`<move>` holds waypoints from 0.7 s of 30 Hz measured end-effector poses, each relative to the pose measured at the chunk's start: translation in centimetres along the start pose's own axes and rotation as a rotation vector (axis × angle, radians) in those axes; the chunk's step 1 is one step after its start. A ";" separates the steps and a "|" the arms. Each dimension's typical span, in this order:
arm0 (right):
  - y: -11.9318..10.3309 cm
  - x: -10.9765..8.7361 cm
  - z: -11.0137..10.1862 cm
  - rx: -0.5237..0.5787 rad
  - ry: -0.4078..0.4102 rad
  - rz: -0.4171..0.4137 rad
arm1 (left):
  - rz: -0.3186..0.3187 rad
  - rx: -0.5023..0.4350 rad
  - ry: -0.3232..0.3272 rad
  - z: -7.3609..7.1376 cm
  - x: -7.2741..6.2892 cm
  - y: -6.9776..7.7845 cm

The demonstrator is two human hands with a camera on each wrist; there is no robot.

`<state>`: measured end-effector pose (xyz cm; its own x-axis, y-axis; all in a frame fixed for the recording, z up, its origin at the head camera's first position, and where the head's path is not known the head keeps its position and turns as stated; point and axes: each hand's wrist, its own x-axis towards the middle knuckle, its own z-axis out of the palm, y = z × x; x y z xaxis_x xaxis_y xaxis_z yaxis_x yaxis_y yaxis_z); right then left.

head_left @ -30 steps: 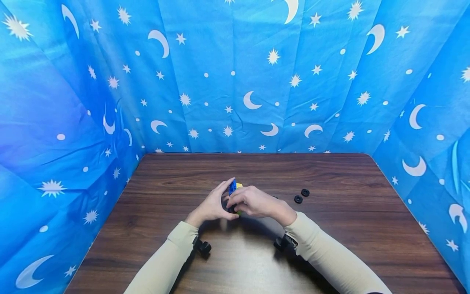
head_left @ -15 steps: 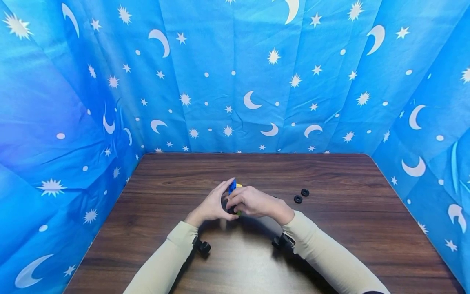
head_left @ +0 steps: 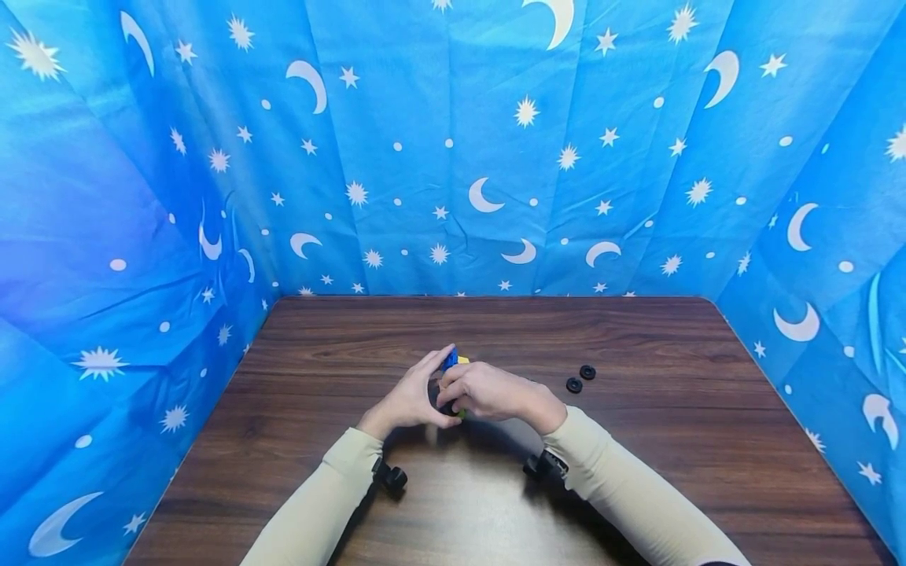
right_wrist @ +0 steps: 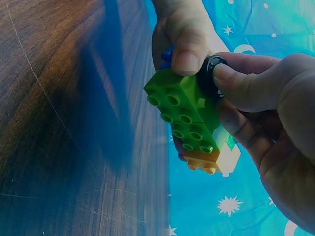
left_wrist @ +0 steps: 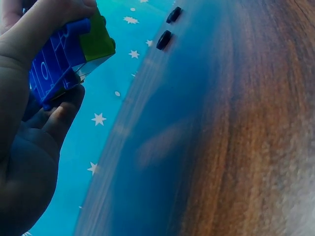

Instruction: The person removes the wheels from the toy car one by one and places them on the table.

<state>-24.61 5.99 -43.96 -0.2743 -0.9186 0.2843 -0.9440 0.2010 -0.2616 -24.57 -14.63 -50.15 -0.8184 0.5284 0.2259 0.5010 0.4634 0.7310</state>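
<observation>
Near the middle of the table, my left hand [head_left: 406,399] grips a toy vehicle of studded building blocks, thumb on one side and fingers on the other. Its green blocks [right_wrist: 182,108] and an orange block [right_wrist: 201,161] face the right wrist camera. The blue base [left_wrist: 54,66] shows in the left wrist view. My right hand [head_left: 488,391] pinches a small black toy wheel [right_wrist: 208,81] between thumb and index finger, against the side of the green blocks. Whether the wheel is seated on the vehicle is hidden by the fingers.
On the brown wooden table [head_left: 672,440], two loose black wheels, one farther back [head_left: 587,373] and one nearer [head_left: 574,385], lie to the right of my hands. A blue curtain [head_left: 453,157] with stars and moons encloses the table's back and sides.
Both hands stay nearly in place, with the right wrist shifted slightly left. The blue part of the vehicle tips a little. The loose wheels have not moved.
</observation>
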 end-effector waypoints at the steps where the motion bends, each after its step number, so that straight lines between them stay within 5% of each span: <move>1: 0.0 0.0 0.0 0.000 -0.009 0.003 | 0.005 0.009 -0.002 0.0 0.0 0.0; 21: -0.2 0.1 0.1 -0.056 0.009 -0.066 | 0.098 0.102 -0.020 -0.4 0.1 0.2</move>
<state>-24.44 5.82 -43.98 -0.2128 -0.9274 0.3076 -0.9687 0.1591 -0.1905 -24.66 -14.81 -49.69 -0.7591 0.5881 0.2793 0.6048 0.4781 0.6369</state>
